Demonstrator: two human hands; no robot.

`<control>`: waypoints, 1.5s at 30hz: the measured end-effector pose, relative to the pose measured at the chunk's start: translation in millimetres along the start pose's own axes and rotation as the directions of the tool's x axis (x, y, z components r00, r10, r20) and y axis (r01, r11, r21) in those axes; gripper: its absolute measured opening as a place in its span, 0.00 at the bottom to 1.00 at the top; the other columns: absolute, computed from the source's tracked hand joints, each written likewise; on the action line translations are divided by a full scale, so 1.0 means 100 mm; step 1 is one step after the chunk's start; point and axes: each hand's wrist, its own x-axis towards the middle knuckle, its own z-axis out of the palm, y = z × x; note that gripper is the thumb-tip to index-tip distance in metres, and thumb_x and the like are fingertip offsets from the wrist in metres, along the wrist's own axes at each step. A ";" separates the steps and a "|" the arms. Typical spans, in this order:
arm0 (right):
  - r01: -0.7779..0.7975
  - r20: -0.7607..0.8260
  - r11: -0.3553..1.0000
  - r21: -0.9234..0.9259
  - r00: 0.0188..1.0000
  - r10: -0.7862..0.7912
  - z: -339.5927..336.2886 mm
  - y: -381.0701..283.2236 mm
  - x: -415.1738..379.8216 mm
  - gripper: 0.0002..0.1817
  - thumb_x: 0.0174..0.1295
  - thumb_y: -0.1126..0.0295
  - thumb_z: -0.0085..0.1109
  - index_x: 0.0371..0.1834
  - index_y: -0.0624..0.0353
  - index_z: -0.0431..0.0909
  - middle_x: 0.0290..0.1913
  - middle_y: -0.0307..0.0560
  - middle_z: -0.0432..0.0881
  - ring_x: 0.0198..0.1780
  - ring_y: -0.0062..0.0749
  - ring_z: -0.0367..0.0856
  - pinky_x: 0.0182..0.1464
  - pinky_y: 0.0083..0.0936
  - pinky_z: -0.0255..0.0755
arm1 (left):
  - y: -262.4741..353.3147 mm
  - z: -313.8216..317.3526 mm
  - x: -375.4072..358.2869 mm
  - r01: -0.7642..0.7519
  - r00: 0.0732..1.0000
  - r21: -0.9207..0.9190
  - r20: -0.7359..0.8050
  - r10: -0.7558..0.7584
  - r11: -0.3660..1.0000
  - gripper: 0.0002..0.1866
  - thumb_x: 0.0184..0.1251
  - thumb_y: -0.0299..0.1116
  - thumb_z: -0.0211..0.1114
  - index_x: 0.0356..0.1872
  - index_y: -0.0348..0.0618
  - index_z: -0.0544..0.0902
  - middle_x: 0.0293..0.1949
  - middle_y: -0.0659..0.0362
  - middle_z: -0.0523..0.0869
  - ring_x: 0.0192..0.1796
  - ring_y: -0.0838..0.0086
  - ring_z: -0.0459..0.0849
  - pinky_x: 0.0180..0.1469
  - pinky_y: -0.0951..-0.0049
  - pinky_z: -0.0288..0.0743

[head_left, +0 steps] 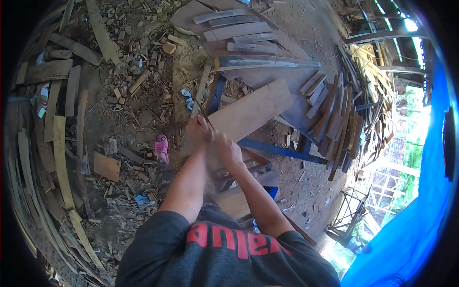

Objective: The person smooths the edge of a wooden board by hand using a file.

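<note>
A wide, flat wooden board [256, 108] slants away from me over a blue-framed stand. At its near end, my left hand [198, 130] is closed, with a thin dark rod [202, 111] passing by its fingers and pointing up and away. Close beside it, my right hand [229, 153] is closed at the board's near left edge, its fingertips near the rod's lower end. I cannot tell what the right fingers grip. Both forearms reach forward from a dark shirt with red letters.
A dark sheet [291, 79] beyond carries a long curved beam [267, 62] and several short slats [234, 31]. Stacked planks [342, 119] stand right, and long boards [60, 158] lie left. Wood scraps litter the ground near my foot in a pink sandal [161, 145]. A blue tarp [416, 210] hangs right.
</note>
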 end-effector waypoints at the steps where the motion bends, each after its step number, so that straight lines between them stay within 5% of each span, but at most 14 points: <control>1: 0.039 -0.013 0.999 -0.004 0.999 -0.039 0.03 -0.03 0.20 0.06 0.63 0.71 0.46 0.40 0.60 0.64 0.27 0.65 0.81 0.34 0.64 0.83 0.37 0.53 0.76 | 0.01 -0.02 0.01 -0.029 0.999 0.005 0.013 0.029 1.000 0.21 0.71 0.41 0.45 0.30 0.37 0.81 0.34 0.44 0.82 0.39 0.45 0.77 0.45 0.49 0.68; 9: -0.007 0.034 1.000 -0.016 0.999 0.007 -0.14 0.00 -0.26 0.07 0.65 0.70 0.45 0.40 0.61 0.65 0.29 0.67 0.82 0.36 0.65 0.82 0.38 0.55 0.75 | 0.00 0.01 -0.03 -0.002 1.000 0.050 -0.019 0.003 0.999 0.21 0.71 0.41 0.45 0.31 0.37 0.82 0.35 0.45 0.82 0.39 0.45 0.77 0.44 0.48 0.69; 14: 0.060 -0.014 0.998 0.018 0.998 -0.060 0.02 -0.07 0.27 0.08 0.65 0.69 0.46 0.43 0.59 0.64 0.30 0.68 0.82 0.36 0.65 0.82 0.39 0.55 0.75 | -0.03 0.01 0.01 -0.066 0.998 0.041 -0.007 0.066 0.997 0.21 0.71 0.41 0.45 0.31 0.38 0.82 0.35 0.45 0.82 0.38 0.45 0.77 0.44 0.48 0.69; 23: -0.049 0.058 0.999 -0.019 0.997 0.050 -0.14 -0.04 -0.17 0.08 0.66 0.69 0.43 0.43 0.60 0.64 0.30 0.68 0.82 0.36 0.65 0.82 0.39 0.56 0.74 | 0.01 -0.01 0.00 -0.048 0.999 0.077 -0.018 0.050 0.996 0.21 0.71 0.41 0.45 0.29 0.39 0.82 0.34 0.45 0.82 0.37 0.47 0.77 0.43 0.50 0.70; 26: 0.030 0.025 1.000 0.000 0.999 -0.030 0.03 -0.05 0.30 0.08 0.65 0.69 0.44 0.44 0.59 0.64 0.30 0.69 0.81 0.36 0.66 0.82 0.40 0.56 0.74 | -0.08 0.03 0.04 -0.040 0.997 0.035 0.068 0.038 0.999 0.21 0.71 0.41 0.44 0.29 0.39 0.82 0.34 0.46 0.81 0.37 0.47 0.76 0.43 0.51 0.69; 30: 0.036 0.052 0.999 -0.005 0.998 -0.036 -0.03 -0.03 0.17 0.09 0.66 0.68 0.43 0.45 0.59 0.64 0.30 0.69 0.81 0.36 0.66 0.82 0.40 0.56 0.74 | -0.03 0.00 0.02 -0.111 0.994 0.079 -0.010 0.112 0.991 0.20 0.71 0.40 0.45 0.28 0.38 0.81 0.34 0.46 0.81 0.37 0.47 0.76 0.43 0.50 0.69; 35: -0.112 0.149 0.993 0.025 0.983 0.107 -0.21 -0.07 -0.16 0.11 0.67 0.65 0.40 0.45 0.60 0.66 0.37 0.71 0.81 0.43 0.68 0.80 0.45 0.57 0.71 | -0.01 0.03 0.01 -0.071 0.996 0.050 -0.049 0.074 0.996 0.19 0.70 0.39 0.46 0.27 0.37 0.80 0.33 0.44 0.81 0.38 0.47 0.76 0.44 0.49 0.68; 41: -0.047 0.114 0.998 0.042 0.993 0.042 -0.05 -0.10 0.30 0.11 0.68 0.63 0.41 0.45 0.57 0.67 0.37 0.71 0.81 0.44 0.69 0.79 0.46 0.57 0.71 | -0.05 -0.01 0.05 -0.100 0.995 -0.005 0.018 0.100 0.995 0.19 0.70 0.39 0.46 0.28 0.37 0.80 0.31 0.45 0.80 0.37 0.47 0.76 0.43 0.49 0.68; 45: -0.016 0.051 1.000 0.021 0.999 0.015 -0.17 -0.05 -0.16 0.09 0.67 0.67 0.41 0.44 0.60 0.64 0.31 0.69 0.81 0.36 0.67 0.82 0.40 0.56 0.74 | -0.07 0.06 0.02 -0.085 0.996 0.013 0.012 0.085 0.996 0.20 0.70 0.39 0.46 0.28 0.36 0.80 0.32 0.44 0.80 0.37 0.46 0.77 0.43 0.49 0.68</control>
